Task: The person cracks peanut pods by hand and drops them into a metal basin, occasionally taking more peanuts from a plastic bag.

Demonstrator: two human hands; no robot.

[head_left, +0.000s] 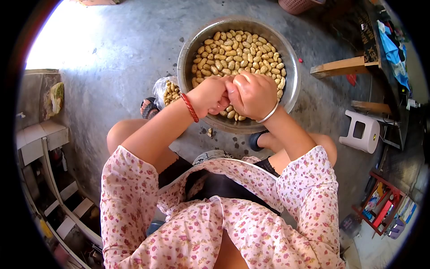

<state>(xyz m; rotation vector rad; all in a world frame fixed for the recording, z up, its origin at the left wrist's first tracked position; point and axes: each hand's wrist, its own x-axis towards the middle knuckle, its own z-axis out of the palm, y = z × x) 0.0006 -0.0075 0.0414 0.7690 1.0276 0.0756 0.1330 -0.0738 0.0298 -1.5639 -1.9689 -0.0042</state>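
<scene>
A wide metal basin [293, 76] on the floor holds many wet-looking peanuts in their shells [237, 51]. Over its near part, my left hand [211, 95], with a red bracelet at the wrist, is closed and pressed against my right hand. My right hand [254, 93], wearing a silver bangle, is closed too, its thumb against the fingers of the left. Whatever the fingers pinch is hidden between them. Beside the basin on the left stands a clear plastic bag [160, 89] with more peanuts in it.
A light plastic stool [362, 131] stands at the right, below a wooden beam [338, 67]. Shelving [67, 190] lines the left side. A red rack [380, 204] is at the lower right, and a brown basket [298, 5] at the top. A shell piece [209, 132] lies on the floor.
</scene>
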